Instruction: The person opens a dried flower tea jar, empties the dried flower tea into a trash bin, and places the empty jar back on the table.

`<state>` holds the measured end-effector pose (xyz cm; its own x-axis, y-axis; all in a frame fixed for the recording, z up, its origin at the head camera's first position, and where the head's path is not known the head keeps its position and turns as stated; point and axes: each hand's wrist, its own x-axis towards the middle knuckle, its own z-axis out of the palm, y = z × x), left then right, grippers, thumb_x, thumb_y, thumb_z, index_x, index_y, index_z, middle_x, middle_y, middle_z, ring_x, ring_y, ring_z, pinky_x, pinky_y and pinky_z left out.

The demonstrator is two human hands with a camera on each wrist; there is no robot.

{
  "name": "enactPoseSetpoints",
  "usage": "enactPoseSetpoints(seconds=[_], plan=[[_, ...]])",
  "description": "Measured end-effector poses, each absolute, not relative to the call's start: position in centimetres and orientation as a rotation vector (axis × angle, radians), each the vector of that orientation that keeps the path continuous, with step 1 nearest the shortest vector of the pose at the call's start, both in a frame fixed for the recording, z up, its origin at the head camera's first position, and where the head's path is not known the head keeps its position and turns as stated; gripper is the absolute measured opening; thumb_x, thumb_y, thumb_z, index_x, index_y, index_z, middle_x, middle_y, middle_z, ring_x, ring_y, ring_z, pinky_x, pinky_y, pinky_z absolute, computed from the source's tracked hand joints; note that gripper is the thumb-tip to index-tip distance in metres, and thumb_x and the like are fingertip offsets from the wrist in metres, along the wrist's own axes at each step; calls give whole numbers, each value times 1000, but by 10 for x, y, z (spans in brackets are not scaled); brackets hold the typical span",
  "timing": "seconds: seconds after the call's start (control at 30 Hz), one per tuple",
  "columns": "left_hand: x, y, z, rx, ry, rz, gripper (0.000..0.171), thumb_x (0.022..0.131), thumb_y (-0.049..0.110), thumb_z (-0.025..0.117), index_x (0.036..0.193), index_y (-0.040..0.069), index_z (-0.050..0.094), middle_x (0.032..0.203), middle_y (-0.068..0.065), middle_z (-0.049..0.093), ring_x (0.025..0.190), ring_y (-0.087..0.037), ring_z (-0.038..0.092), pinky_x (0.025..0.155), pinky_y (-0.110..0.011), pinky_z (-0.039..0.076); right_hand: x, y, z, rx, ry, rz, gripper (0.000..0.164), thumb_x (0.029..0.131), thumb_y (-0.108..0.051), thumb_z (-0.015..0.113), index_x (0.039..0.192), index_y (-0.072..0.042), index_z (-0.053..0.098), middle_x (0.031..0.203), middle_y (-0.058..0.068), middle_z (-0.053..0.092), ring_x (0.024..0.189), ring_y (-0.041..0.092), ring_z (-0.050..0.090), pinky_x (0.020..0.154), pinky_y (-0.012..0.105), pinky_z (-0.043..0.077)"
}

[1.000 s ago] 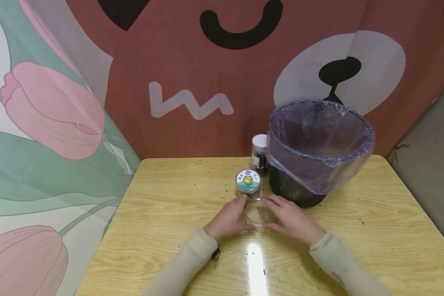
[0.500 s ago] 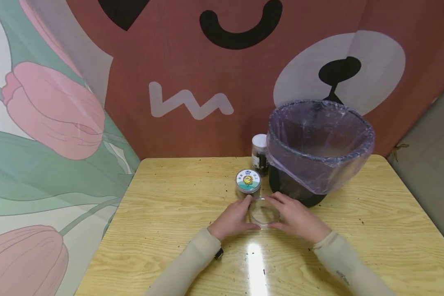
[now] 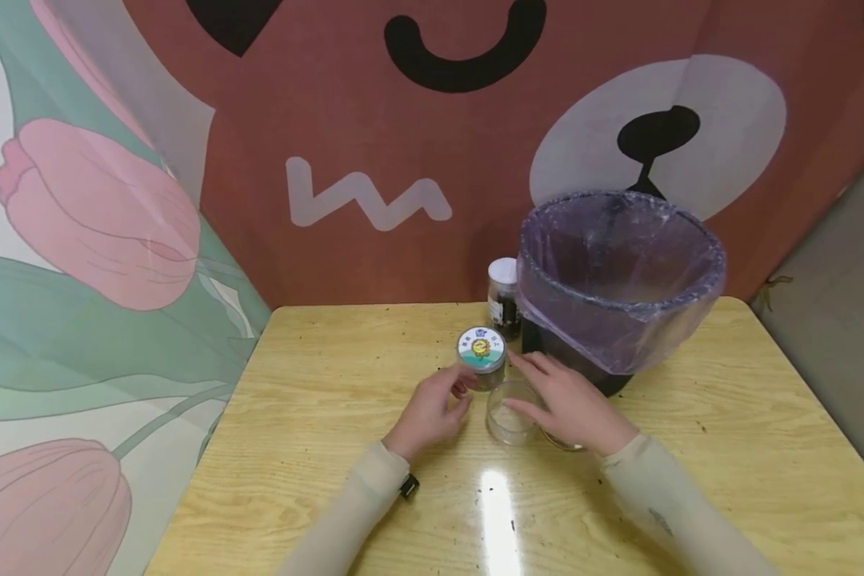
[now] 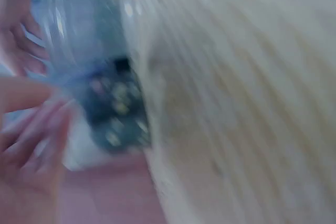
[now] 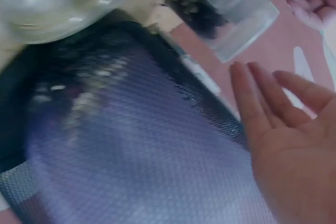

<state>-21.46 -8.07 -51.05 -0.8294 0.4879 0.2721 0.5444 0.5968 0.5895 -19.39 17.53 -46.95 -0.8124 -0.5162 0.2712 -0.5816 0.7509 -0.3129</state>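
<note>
A clear, see-through jar (image 3: 506, 428) stands on the table between my two hands. My left hand (image 3: 426, 410) is just left of it, fingers loosely bent with nothing in them. My right hand (image 3: 579, 406) hovers at the jar's right side, fingers extended, and partly covers it in the head view. Right behind the clear jar is a jar with a sunflower-printed lid (image 3: 482, 350) and dark contents (image 4: 118, 100). A round shiny piece with a gold-coloured rim (image 5: 58, 11) lies partly hidden under my right hand in the head view.
At the back right stands a dark bin with a purple bag (image 3: 612, 320) over its rim. A white-lidded jar (image 3: 504, 300) of dark contents is next to it. The wooden table (image 3: 346, 360) meets a printed cloth backdrop (image 3: 360, 264) at its back edge.
Both hands held the clear jar and shifted it slightly right. Now the left hand has let go and drawn back left, and the right hand's fingers have loosened and extended.
</note>
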Motion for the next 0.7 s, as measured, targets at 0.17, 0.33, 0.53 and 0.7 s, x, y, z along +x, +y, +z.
enactPoseSetpoints(seconds=[0.17, 0.33, 0.53, 0.7], plan=[[-236, -92, -510, -663, -2620, -1258, 63, 86, 3, 82, 140, 1, 49, 127, -14, 61, 112, -26, 60, 91, -43, 57, -212, 156, -456, 803, -2852, 635, 80, 100, -52, 63, 157, 0, 40, 150, 27, 51, 131, 46, 58, 105, 60, 51], [-253, -90, -512, -651, -2762, -1412, 101, 82, 13, 89, 160, 3, 24, 152, -19, 46, 138, -32, 49, 111, -48, 49, -231, 139, -453, 775, -2897, 603, 88, 97, -48, 70, 158, 4, 34, 155, 31, 44, 134, 47, 54, 106, 58, 50], [-265, -80, -517, -734, -2860, -1461, 99, 85, 18, 87, 161, 2, 25, 155, -17, 47, 141, -30, 50, 116, -44, 45, -250, 123, -456, 751, -2973, 605, 95, 91, -46, 78, 158, 5, 33, 153, 31, 44, 126, 43, 60, 102, 54, 53], [-271, -76, -524, -745, -2863, -1419, 87, 87, 20, 86, 156, 3, 36, 152, -15, 51, 140, -27, 52, 117, -43, 44, -258, 116, -461, 774, -2966, 615, 90, 91, -39, 81, 155, 7, 37, 151, 33, 45, 129, 45, 58, 106, 55, 51]])
